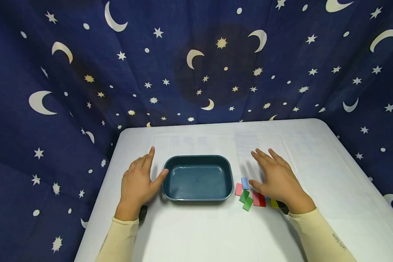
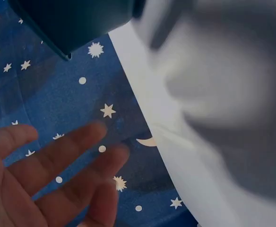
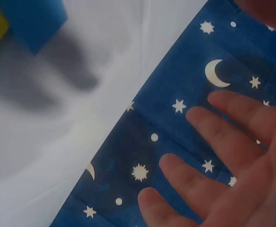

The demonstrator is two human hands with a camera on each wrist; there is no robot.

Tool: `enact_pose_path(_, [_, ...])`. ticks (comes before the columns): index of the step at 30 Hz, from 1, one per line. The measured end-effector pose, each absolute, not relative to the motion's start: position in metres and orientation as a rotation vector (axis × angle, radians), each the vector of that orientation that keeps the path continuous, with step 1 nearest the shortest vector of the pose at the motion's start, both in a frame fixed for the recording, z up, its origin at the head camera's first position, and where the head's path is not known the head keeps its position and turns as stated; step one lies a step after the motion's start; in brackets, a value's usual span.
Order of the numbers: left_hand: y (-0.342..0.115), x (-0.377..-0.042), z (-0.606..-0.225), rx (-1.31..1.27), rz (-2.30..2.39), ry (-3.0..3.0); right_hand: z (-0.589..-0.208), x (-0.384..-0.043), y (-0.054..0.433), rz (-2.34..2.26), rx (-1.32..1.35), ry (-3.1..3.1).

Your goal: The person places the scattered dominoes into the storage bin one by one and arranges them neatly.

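A dark teal rectangular tray (image 1: 198, 185) sits on the white table with bare insides. At its left side is my left hand (image 1: 137, 183), fingers spread, thumb tip overlapping the rim; whether it touches I cannot tell. My right hand (image 1: 278, 178) hovers with spread fingers over small flat coloured pieces to the tray's right. Among these are a blue piece (image 1: 245, 183), a pink piece (image 1: 238, 189), two green pieces (image 1: 247, 204), a red piece (image 1: 262, 199) and a yellow piece (image 1: 274, 203). The right hand partly hides some of them. Neither hand holds anything.
A white cloth covers the table (image 1: 196, 233). Behind and beside it hangs a dark blue curtain (image 1: 170, 102) with moons and stars. Dark wrist devices show under both wrists.
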State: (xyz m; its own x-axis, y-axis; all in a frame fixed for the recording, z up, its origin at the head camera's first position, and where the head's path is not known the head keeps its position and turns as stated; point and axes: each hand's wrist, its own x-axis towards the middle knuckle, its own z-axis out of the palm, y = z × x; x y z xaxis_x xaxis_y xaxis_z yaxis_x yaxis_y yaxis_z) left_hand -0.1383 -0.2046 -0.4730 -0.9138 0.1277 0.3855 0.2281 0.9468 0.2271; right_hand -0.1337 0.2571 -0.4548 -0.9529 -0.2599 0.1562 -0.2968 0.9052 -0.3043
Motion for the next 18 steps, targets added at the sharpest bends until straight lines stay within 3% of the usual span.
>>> enact_pose_path(18, [-0.189, -0.134, -0.482, -0.244, -0.412, -2.868, -0.473, -0.140, 0.245, 0.444, 0.593, -3.024])
